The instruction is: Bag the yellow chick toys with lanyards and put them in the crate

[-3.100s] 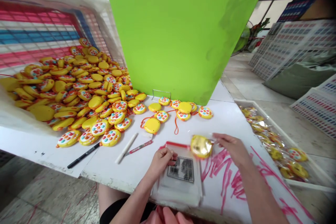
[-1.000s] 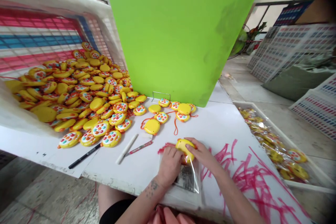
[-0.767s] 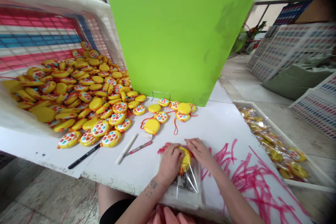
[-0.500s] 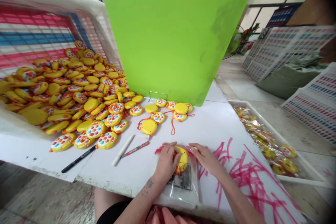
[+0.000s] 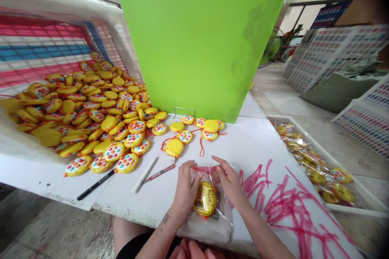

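Note:
A yellow toy [image 5: 205, 199] lies inside a clear plastic bag [image 5: 223, 226] near the table's front edge. Dark print shows through or on the bag around it. My left hand [image 5: 186, 184] holds the bag's upper left side, its fingers bent against the plastic. At the upper right of the bag, my right hand [image 5: 227, 178] grips the plastic by its pink top strip [image 5: 205, 168]. Beyond my hands lie several loose yellow toys [image 5: 174, 147] with red cords.
A big heap of yellow toys [image 5: 109, 123] spills from the left. A green board [image 5: 197, 48] stands behind. Left of my hands lie a black marker [image 5: 95, 185], a white stick [image 5: 145, 174] and a red pen [image 5: 161, 172]. A tray [image 5: 361, 202] with bagged toys is at the right.
The yellow toy has moved down, deeper into the bag. My left hand has shifted slightly left and down, and the bag's pink-topped opening now shows between my hands.

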A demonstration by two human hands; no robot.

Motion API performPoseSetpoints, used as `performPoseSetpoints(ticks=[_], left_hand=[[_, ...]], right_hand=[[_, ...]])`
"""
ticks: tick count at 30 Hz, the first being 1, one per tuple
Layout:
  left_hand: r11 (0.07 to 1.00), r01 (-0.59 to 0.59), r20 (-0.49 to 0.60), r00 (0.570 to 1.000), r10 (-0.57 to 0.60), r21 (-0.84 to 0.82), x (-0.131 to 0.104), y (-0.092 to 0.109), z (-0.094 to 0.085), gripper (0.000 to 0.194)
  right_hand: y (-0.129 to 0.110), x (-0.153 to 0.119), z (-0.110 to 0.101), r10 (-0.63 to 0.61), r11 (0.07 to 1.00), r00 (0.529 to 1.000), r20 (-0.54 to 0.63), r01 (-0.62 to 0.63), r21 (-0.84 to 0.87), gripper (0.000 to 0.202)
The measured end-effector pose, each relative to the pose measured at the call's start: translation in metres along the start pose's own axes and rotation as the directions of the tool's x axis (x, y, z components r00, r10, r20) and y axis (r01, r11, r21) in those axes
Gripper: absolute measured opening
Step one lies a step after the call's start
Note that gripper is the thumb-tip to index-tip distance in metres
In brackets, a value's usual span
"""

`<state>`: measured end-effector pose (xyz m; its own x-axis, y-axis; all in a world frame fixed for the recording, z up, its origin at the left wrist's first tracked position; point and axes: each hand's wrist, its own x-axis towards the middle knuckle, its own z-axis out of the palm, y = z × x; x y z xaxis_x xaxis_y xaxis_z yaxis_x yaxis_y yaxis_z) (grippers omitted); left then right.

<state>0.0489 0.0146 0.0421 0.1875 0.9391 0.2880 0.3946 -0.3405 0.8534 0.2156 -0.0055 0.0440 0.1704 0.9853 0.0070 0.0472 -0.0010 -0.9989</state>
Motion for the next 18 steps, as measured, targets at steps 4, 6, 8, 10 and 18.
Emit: performPoseSetpoints(ticks=[4, 6, 8, 10, 18], left_hand=[[0.937, 0.263, 0.038, 0.965, -0.261, -0.232, -0.002, -0.013, -0.005, 0.049], [0.863, 0.379, 0.155, 0.925, -0.347, -0.333, 0.0, -0.016, -0.006, 0.05], [0.799, 0.462, 0.25, 0.885, -0.392, -0.386, 0.002, -0.017, -0.007, 0.041], [0.759, 0.51, 0.3, 0.858, -0.417, -0.405, 0.003, -0.016, -0.007, 0.034], [0.777, 0.477, 0.339, 0.871, -0.355, -0.411, 0.003, -0.001, -0.004, 0.029]], right_hand=[[-0.003, -0.004, 0.002, -0.004, 0.996, 1.0, -0.002, 0.004, 0.086, 0.047], [-0.003, -0.005, 0.0, -0.024, 0.998, 1.0, -0.01, 0.025, 0.058, 0.047], [-0.003, -0.003, -0.003, -0.03, 1.0, 0.999, -0.014, 0.03, -0.003, 0.047], [-0.002, 0.0, -0.007, -0.06, 0.99, 0.997, -0.046, 0.054, -0.13, 0.045], [-0.016, 0.002, 0.009, -0.486, 0.578, 0.84, 0.242, 0.517, -0.632, 0.04]])
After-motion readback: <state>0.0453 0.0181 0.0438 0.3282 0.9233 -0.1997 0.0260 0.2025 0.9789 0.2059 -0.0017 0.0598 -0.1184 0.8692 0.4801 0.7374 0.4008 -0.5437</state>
